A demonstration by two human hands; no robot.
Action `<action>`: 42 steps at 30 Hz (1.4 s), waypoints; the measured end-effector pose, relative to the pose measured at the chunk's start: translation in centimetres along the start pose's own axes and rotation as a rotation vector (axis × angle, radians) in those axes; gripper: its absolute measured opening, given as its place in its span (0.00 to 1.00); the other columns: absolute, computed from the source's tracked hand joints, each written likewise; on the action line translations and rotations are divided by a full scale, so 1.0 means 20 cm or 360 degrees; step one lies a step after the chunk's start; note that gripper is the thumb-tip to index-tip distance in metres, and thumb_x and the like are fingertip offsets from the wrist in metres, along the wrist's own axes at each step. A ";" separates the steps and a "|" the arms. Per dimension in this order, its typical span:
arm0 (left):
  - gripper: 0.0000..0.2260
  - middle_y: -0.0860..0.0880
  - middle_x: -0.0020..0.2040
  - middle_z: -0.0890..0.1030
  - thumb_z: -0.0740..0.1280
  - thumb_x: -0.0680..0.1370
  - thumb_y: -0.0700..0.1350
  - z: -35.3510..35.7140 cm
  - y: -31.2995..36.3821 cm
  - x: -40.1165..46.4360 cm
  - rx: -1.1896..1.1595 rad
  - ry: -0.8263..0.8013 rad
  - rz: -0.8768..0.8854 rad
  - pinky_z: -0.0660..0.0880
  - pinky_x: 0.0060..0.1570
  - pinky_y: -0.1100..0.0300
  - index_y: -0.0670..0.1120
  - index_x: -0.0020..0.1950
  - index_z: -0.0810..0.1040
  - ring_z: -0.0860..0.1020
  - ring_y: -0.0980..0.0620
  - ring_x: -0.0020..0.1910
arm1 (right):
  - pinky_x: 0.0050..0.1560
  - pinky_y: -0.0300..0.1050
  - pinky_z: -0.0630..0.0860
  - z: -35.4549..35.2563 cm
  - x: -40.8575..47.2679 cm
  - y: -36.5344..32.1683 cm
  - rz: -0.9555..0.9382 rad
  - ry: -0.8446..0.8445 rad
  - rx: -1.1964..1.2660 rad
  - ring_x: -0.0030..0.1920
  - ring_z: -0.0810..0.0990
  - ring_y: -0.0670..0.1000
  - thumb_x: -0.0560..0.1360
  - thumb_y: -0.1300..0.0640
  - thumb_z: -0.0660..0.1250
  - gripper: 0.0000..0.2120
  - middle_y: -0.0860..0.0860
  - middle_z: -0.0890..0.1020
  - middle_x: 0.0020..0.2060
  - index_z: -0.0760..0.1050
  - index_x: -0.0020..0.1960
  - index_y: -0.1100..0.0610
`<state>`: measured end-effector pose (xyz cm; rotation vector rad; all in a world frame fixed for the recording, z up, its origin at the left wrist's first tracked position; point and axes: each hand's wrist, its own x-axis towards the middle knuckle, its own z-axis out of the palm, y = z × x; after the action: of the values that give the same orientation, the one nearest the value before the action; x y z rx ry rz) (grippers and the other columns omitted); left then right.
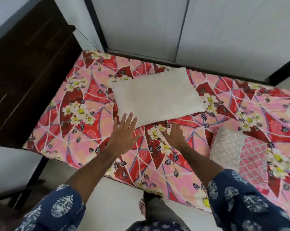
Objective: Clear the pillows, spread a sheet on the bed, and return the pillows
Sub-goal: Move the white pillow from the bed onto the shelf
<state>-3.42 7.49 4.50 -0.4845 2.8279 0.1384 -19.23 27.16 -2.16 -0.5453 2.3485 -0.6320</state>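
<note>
Two pillows are counted on the bed: one plain white pillow [157, 95] at the centre of the frame, and one lattice-patterned pillow [237, 150] at the right, part white and part pink. One floral sheet [84, 130] is seen, spread over one bed [177, 195]. Two hands are counted, the left hand [124, 135] left of centre and the right hand [175, 135] just right of centre, along with two patterned blue sleeves [240, 202] at the bottom. One bare foot [142, 207] is seen at the bottom centre. One dark wooden headboard [27, 72] is counted at the upper left.
</note>
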 end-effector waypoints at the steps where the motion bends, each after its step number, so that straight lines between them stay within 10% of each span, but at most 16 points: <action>1: 0.39 0.45 0.83 0.41 0.33 0.77 0.67 0.03 -0.02 0.07 0.0002 -0.0040 0.0018 0.40 0.76 0.38 0.46 0.83 0.45 0.39 0.43 0.81 | 0.73 0.62 0.63 0.03 0.07 0.01 0.0052 0.0001 0.0067 0.77 0.59 0.66 0.82 0.43 0.63 0.39 0.63 0.58 0.78 0.50 0.81 0.63; 7: 0.35 0.45 0.83 0.42 0.44 0.81 0.65 0.23 -0.16 0.41 0.0015 -0.0222 0.0074 0.44 0.78 0.36 0.47 0.83 0.45 0.39 0.43 0.81 | 0.78 0.60 0.59 0.28 0.47 0.02 0.0420 0.0006 0.0993 0.80 0.56 0.61 0.79 0.45 0.68 0.44 0.60 0.55 0.80 0.46 0.82 0.61; 10: 0.36 0.45 0.83 0.42 0.42 0.80 0.65 0.31 -0.20 0.53 -0.0006 -0.0284 0.0097 0.44 0.78 0.35 0.47 0.83 0.44 0.39 0.43 0.81 | 0.70 0.57 0.71 0.36 0.64 0.02 0.0732 0.0059 0.1554 0.68 0.73 0.57 0.73 0.42 0.70 0.48 0.57 0.68 0.72 0.47 0.80 0.59; 18: 0.34 0.45 0.83 0.42 0.47 0.82 0.63 0.45 -0.31 0.83 0.0080 -0.0347 0.0293 0.45 0.77 0.35 0.47 0.83 0.44 0.41 0.42 0.82 | 0.56 0.52 0.80 0.47 0.94 0.02 0.0977 0.0256 0.2464 0.63 0.79 0.58 0.76 0.46 0.73 0.22 0.56 0.79 0.62 0.73 0.64 0.55; 25: 0.34 0.45 0.83 0.43 0.49 0.82 0.62 0.49 -0.41 0.93 0.0076 -0.0300 0.0434 0.49 0.77 0.34 0.47 0.83 0.47 0.43 0.41 0.82 | 0.58 0.62 0.81 0.43 1.02 -0.02 0.0901 0.0543 0.2320 0.57 0.84 0.57 0.77 0.58 0.74 0.20 0.57 0.84 0.58 0.75 0.65 0.63; 32: 0.28 0.42 0.82 0.55 0.58 0.83 0.56 0.37 -0.50 1.07 -0.0288 0.0111 0.0407 0.54 0.75 0.37 0.46 0.80 0.57 0.53 0.40 0.81 | 0.47 0.42 0.83 0.22 0.53 0.26 0.0731 -0.0108 0.2475 0.49 0.87 0.49 0.79 0.65 0.66 0.08 0.55 0.87 0.52 0.83 0.54 0.61; 38: 0.36 0.47 0.72 0.73 0.70 0.76 0.61 0.66 -0.47 1.05 -0.1026 -0.0554 -0.0089 0.71 0.70 0.45 0.48 0.77 0.61 0.73 0.46 0.69 | 0.47 0.44 0.79 0.34 0.23 0.60 0.1122 0.0128 0.1576 0.47 0.83 0.51 0.79 0.47 0.69 0.12 0.54 0.85 0.53 0.79 0.55 0.56; 42: 0.32 0.51 0.60 0.83 0.77 0.70 0.62 0.83 -0.46 1.01 -0.1523 -0.0553 -0.0355 0.76 0.64 0.49 0.49 0.68 0.74 0.81 0.53 0.59 | 0.55 0.50 0.83 0.47 0.26 0.56 0.0937 0.0370 0.1806 0.57 0.85 0.52 0.64 0.33 0.79 0.44 0.53 0.84 0.61 0.72 0.69 0.58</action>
<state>-14.64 -5.24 -17.56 -0.8417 2.1837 1.3948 -19.07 30.63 -17.34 0.7162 1.7640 -1.5626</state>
